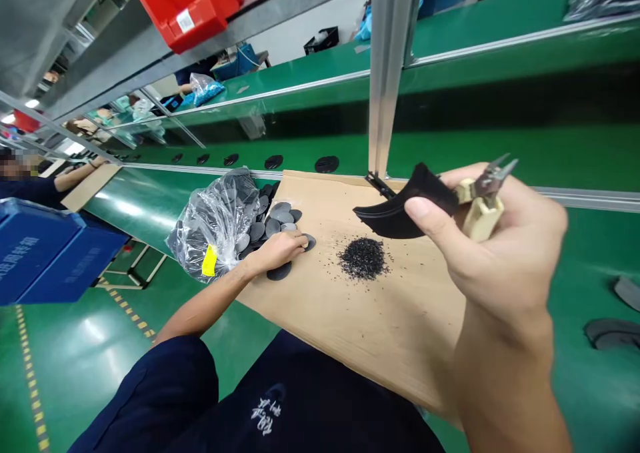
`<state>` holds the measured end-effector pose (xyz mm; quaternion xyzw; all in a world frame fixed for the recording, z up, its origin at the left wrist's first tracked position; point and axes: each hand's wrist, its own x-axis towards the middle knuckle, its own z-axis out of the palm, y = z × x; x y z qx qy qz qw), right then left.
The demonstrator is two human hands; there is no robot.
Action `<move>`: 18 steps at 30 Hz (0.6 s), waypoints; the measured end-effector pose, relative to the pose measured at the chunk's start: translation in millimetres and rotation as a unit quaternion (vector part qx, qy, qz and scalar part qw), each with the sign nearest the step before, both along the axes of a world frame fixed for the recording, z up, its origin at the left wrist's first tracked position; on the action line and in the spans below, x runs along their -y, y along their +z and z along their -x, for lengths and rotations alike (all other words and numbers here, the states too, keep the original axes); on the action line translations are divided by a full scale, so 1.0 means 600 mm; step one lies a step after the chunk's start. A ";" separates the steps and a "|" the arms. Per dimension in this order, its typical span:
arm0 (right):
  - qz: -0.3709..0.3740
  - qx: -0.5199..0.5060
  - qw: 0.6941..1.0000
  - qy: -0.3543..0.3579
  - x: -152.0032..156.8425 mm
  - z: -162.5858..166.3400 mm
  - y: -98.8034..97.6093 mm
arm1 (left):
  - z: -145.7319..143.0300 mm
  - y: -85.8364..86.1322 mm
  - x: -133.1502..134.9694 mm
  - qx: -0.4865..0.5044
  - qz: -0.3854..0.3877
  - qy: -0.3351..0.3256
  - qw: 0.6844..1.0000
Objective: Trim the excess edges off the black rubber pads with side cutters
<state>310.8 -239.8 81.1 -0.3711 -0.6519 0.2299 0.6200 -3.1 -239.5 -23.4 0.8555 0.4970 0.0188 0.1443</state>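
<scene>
Our right hand [510,253] is raised at the near right, above the card [310,313], with a black part [427,186] pinched between thumb and fingers. The part is curved, and its pointed end faces left. In the same hand we have the cutters [483,219], pale handles against the fingers, tips up and slightly apart.

Our left hand [280,249] reaches over the left side of the card. Its fingers are bunched together at the edge of a grey disc [311,242]; we cannot tell whether they grip it. More discs [273,226] lie heaped just beyond, beside the mouth of a clear bag [220,203] with a yellow label [209,260].

Between our hands, a small pile of black bits [364,258] sits on the card, a few scattered around it. On the far side, a row of black pieces [327,164] lies on the green belt [450,136]. At the right, dark curved pieces [613,333] rest on the green surface.
</scene>
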 end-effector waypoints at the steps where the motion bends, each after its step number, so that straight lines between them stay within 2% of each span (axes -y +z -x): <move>1: 0.007 -0.004 1.000 0.009 0.000 -0.001 0.000 | -0.006 0.012 0.001 0.017 -0.004 -0.007 1.000; 4: 0.025 0.000 0.999 0.026 0.000 -0.004 -0.003 | -0.033 0.061 0.011 0.153 -0.047 -0.017 0.987; 5: 0.030 0.005 0.999 0.028 -0.001 -0.005 -0.004 | -0.046 0.078 0.015 0.271 -0.071 -0.007 0.960; 7: 0.039 0.015 0.999 0.025 -0.003 -0.004 -0.005 | -0.080 0.107 0.018 0.478 -0.120 -0.014 0.870; 8: 0.043 0.021 0.999 0.019 -0.004 -0.002 -0.006 | -0.100 0.118 0.017 0.545 -0.143 -0.021 0.826; 9: 0.047 0.025 0.999 0.011 -0.005 0.000 -0.005 | -0.121 0.127 0.013 0.582 -0.162 -0.034 0.796; 10: 0.049 0.028 0.998 -0.001 -0.005 0.004 -0.004 | -0.143 0.135 0.006 0.594 -0.183 -0.048 0.782; 11: 0.050 0.032 0.998 -0.012 -0.006 0.009 -0.003 | -0.165 0.141 -0.001 0.584 -0.203 -0.062 0.783; 14: 0.038 0.039 0.997 -0.047 -0.006 0.026 -0.002 | -0.218 0.150 -0.024 0.502 -0.273 -0.091 0.816; 18: 0.032 0.026 0.996 -0.081 -0.012 0.040 -0.006 | -0.249 0.135 -0.036 0.402 -0.347 -0.125 0.838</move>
